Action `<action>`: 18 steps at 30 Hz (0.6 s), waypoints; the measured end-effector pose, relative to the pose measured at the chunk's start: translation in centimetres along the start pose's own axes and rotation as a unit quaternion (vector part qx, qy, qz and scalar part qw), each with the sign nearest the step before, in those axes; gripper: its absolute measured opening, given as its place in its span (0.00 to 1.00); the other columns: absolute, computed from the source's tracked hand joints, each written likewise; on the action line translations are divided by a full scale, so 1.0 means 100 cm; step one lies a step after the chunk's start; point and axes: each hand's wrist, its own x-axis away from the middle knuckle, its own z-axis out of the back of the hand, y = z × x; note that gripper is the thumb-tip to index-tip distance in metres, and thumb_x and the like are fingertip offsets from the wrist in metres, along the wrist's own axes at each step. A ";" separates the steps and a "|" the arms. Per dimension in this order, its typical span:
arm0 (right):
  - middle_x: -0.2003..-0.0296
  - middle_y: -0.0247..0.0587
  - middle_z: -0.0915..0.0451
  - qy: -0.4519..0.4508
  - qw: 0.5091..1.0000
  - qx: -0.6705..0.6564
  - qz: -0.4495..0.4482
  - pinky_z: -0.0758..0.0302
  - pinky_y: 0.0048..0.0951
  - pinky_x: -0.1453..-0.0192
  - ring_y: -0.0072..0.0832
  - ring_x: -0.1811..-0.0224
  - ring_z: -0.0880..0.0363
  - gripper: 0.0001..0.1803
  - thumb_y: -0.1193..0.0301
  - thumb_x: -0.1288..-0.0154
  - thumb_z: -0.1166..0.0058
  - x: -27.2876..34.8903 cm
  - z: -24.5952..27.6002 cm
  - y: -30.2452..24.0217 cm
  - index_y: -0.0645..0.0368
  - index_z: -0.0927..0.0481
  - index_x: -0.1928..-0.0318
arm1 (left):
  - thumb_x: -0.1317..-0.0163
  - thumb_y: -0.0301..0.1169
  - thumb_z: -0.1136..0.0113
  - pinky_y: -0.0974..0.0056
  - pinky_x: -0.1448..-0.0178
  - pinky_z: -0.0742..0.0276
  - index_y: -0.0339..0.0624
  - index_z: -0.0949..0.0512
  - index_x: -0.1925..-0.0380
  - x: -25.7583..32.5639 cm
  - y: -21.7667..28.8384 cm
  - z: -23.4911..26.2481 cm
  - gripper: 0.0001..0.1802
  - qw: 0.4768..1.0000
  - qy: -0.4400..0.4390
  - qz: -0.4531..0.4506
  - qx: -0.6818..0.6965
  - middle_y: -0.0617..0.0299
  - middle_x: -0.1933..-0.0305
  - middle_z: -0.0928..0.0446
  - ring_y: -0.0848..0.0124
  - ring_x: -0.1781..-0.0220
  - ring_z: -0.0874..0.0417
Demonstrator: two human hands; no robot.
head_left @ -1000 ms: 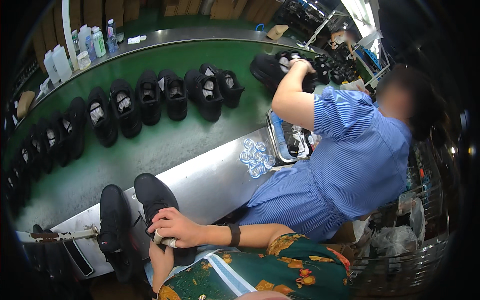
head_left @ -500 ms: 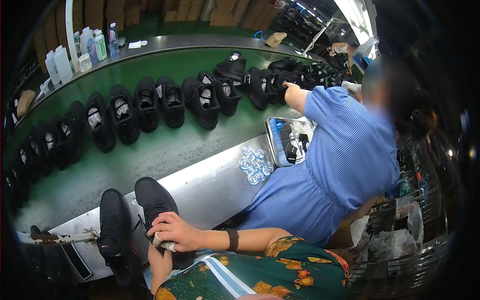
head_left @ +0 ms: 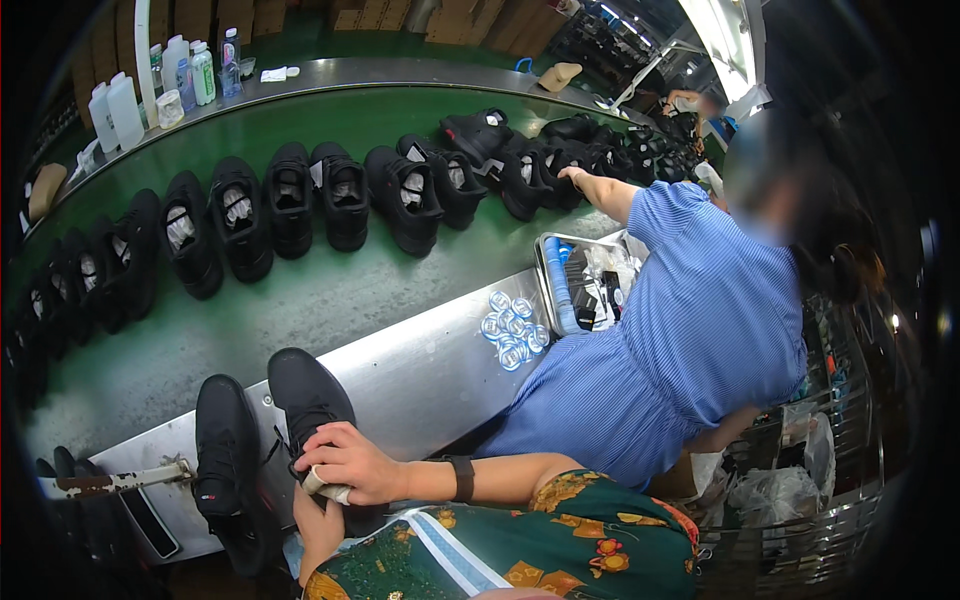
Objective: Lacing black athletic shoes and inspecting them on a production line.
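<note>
A black lace-up shoe [head_left: 305,388] rests toe-away on the metal ledge in front of me. My right hand [head_left: 350,465] bends its fingers over the shoe's opening, by the laces and tongue; pale wrapping covers some fingertips. Lower down, my left hand [head_left: 318,528] grips the same shoe near its heel, its fingers partly hidden. Just to the left stands a second black shoe [head_left: 225,430], with neither hand on it.
A green belt [head_left: 330,290] carries a row of black shoes [head_left: 240,220]. On the metal ledge [head_left: 400,375] lie round blue-white stickers [head_left: 514,330], a bin [head_left: 580,290] and a phone [head_left: 152,522]. A co-worker in blue [head_left: 660,330] sits right. Bottles [head_left: 125,110] line the far rail.
Shoes on the belt have shifted slightly left, and one beyond the row now lies more tilted. The co-worker's arm has drawn back a little. Both my hands stay in nearly the same place.
</note>
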 end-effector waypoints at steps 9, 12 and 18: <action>0.39 0.50 0.39 -0.054 0.998 -0.033 -0.027 0.47 0.46 0.34 0.49 0.37 0.43 0.22 0.67 0.50 0.40 -0.008 0.028 0.005 0.51 0.24 0.51 | 0.47 0.31 0.42 0.56 0.42 0.33 0.35 0.35 0.45 0.000 -0.001 0.019 0.28 0.996 -0.063 -0.037 -0.054 0.43 0.50 0.27 0.50 0.47 0.26; 0.53 0.46 0.25 0.105 0.984 -0.042 -0.138 0.33 0.36 0.42 0.39 0.46 0.28 0.20 0.71 0.45 0.44 -0.004 0.032 0.004 0.58 0.26 0.49 | 0.43 0.37 0.44 0.62 0.43 0.33 0.33 0.35 0.43 0.008 -0.019 0.056 0.30 0.981 -0.109 0.104 0.120 0.52 0.49 0.28 0.61 0.46 0.27; 0.56 0.42 0.26 -0.008 0.859 -0.234 -0.456 0.28 0.22 0.61 0.18 0.69 0.27 0.30 0.70 0.39 0.46 0.006 -0.008 -0.018 0.62 0.38 0.38 | 0.34 0.41 0.51 0.70 0.56 0.32 0.37 0.29 0.48 0.003 -0.031 0.071 0.21 0.863 0.045 0.185 0.467 0.62 0.55 0.24 0.76 0.57 0.27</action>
